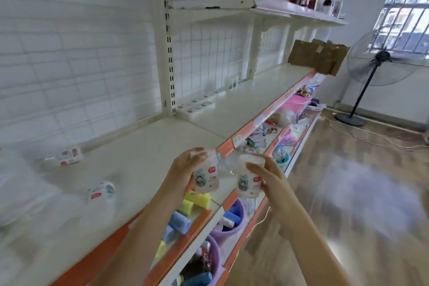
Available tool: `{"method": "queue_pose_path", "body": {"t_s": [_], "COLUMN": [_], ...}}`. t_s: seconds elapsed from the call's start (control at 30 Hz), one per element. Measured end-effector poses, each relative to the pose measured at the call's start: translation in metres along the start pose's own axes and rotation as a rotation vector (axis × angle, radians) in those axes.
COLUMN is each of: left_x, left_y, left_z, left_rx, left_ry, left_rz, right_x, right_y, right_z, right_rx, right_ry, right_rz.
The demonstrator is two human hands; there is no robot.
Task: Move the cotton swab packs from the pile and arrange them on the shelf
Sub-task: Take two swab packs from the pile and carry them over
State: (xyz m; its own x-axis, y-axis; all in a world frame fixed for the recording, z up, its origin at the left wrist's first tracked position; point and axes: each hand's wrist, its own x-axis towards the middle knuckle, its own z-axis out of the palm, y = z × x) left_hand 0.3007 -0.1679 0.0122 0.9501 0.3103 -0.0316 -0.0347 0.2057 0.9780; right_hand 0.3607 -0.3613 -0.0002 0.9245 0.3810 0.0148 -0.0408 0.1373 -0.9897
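You hold one swab pack in each hand.
Your left hand (183, 169) grips a cotton swab pack (205, 177); your right hand (267, 179) grips another pack (249, 180) over the shelf's (144, 160) front edge. Red labels, words too blurry.

Both my forearms reach forward, just past the shelf's orange front edge (226, 144). My left hand (183, 169) curls around one swab pack (206, 176), thumb over its top. My right hand (267, 176) grips another swab pack (249, 181) alongside, fingers wrapped round its side.
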Motion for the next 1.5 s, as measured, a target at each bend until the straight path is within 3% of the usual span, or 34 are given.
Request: {"method": "queue_pose_path", "body": {"t_s": [0.23,0.57,1.0,1.27,1.5], "left_x": [0.048,0.169,0.462,0.591,0.692], "left_y": [-0.036,-0.046,0.009,0.035,0.056], "left_z": [0.096,0.161,0.224,0.243,0.233], "left_rx": [0.061,0.185,0.305,0.496,0.693], "left_ry": [-0.033,-0.072,-0.081,-0.005,0.254], "left_rz": [-0.039,-0.015,0.108,0.124,0.157], "right_x": [0.03,0.124,0.397,0.551,0.697], "right_y": [-0.002,-0.009,-0.085,-0.112,-0.1], "right_z": [-0.096,-0.178,-0.249,-0.269,-0.276], "right_rx": [-0.05,-0.094,-0.25,-0.267,-0.238], "right_ry": [0.005,-0.025,-0.069,-0.101,-0.252], "right_rz": [0.041,0.05,-0.117,-0.2,-0.166]}}
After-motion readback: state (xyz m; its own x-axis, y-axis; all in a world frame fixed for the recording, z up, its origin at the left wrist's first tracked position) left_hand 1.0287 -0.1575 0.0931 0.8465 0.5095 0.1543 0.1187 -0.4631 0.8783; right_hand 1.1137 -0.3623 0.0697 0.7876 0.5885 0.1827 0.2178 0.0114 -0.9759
